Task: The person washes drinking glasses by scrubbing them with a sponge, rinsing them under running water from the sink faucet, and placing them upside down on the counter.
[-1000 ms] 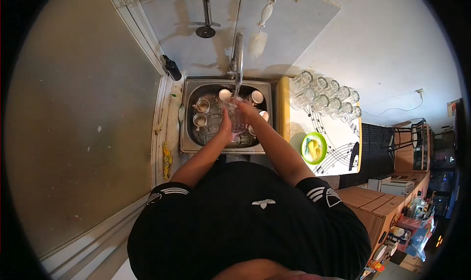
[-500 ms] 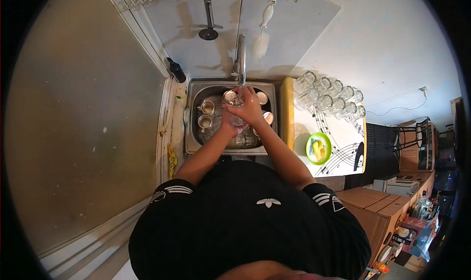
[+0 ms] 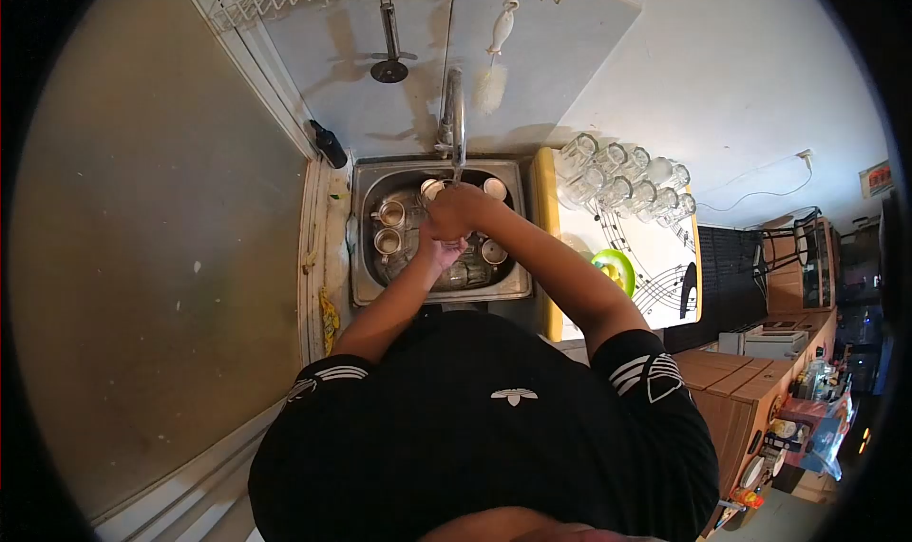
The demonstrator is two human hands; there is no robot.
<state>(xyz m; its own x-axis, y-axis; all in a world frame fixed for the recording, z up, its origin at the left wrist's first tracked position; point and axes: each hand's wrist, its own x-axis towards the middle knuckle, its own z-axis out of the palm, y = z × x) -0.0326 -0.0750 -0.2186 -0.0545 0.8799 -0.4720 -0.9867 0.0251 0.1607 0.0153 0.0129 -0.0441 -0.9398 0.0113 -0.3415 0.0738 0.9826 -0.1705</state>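
Two hands meet under the tap, low over the sink with the cups.
Compared with half a second ago, the right hand has turned its back upward, and its forearm now covers part of the green bowl. The left hand is below it, palm side partly up, fingers curled; I cannot tell whether either grip is pinching something, because the right hand hides it. Cups stand left, right and far of the hands, glass mugs lie near. The near rim is close to the left wrist; the bench begins just right of the sink.
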